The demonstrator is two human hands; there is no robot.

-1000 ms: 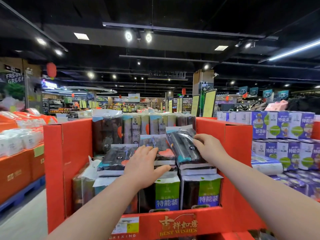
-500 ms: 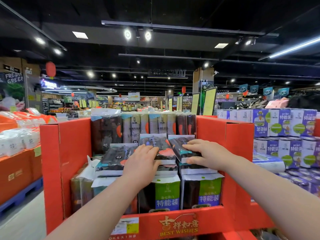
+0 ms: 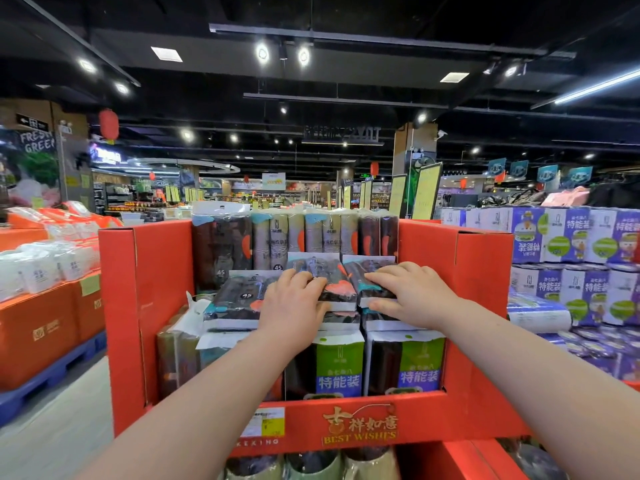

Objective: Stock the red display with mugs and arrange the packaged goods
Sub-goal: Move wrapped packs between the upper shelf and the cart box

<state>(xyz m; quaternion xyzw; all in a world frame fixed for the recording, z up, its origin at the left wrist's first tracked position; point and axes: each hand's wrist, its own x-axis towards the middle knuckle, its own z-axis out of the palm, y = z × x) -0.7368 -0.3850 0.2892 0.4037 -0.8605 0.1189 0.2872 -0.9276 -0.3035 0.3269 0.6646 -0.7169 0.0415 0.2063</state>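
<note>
The right pack (image 3: 369, 277) is being pressed flat under the right hand (image 3: 414, 296); the fingers (image 3: 384, 273) are being spread nearly straight across its top, slightly apart, while the thumb is being laid against its near edge. The middle pack (image 3: 334, 284) is being held down by the left hand (image 3: 294, 301), whose fingers are being kept together and bent lightly over the pack's near left corner. Both packs are lying touching side by side on the top layer inside the red display (image 3: 145, 306).

Three flat packs are being counted on that layer, the left pack (image 3: 237, 301) lying untouched just beside the left hand. Two upright packs with green labels (image 3: 339, 368) are being held behind the front lip. The back row (image 3: 311, 237) is being left uncounted, its wrapping being too blurred. Three mugs (image 3: 311, 465) are being partly shown below the lip.

A narrow gap is being left between the right pack and the display's right wall. More room is being left by the left wall, where the goods are standing lower.
</note>
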